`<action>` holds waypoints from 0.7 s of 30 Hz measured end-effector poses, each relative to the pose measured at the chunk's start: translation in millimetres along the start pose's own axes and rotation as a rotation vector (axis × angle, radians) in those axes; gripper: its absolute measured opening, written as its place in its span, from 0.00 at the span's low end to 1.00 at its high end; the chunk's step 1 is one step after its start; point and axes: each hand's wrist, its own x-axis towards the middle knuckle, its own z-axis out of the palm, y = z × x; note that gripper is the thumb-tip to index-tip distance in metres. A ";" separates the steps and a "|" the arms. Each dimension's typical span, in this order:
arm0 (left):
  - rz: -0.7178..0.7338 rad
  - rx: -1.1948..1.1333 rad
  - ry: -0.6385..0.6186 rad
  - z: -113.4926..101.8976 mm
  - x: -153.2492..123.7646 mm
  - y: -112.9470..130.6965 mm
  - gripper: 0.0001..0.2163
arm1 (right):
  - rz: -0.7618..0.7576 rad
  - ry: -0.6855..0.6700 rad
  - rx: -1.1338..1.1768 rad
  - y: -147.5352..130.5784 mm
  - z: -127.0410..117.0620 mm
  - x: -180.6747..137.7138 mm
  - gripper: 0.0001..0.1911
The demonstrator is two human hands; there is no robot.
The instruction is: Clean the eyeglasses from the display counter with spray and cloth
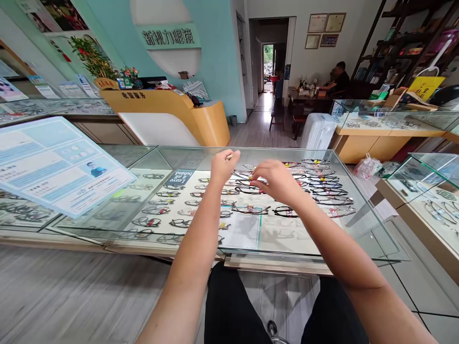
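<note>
Both my arms reach out over a glass display counter (358, 210) with rows of eyeglass frames (251, 209) laid out under its top. My left hand (223, 166) is closed around a thin light-coloured stick-like tool (229, 156) whose tip pokes out past my fingers. My right hand (274, 180) is curled, its fingertips pinching something small and dark at about (253, 179), above the glass; what it is I cannot make out. The two hands are close together, a few centimetres apart.
A tilted blue info board (57, 162) stands on the counter at left. An orange reception desk (172, 112) is behind. More glass cases (426, 191) stand at right. A person (339, 79) sits at a far table. My knees in black are below the counter.
</note>
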 end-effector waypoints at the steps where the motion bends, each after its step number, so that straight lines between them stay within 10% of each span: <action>1: -0.014 0.014 -0.075 0.1 1.0 -3.6 0.19 | 0.028 -0.068 -0.026 -1.5 9.8 -1.1 0.05; 21: 0.040 0.261 -0.822 -0.1 1.4 -13.1 0.13 | -0.004 -0.411 -0.256 -1.3 65.5 -10.5 0.23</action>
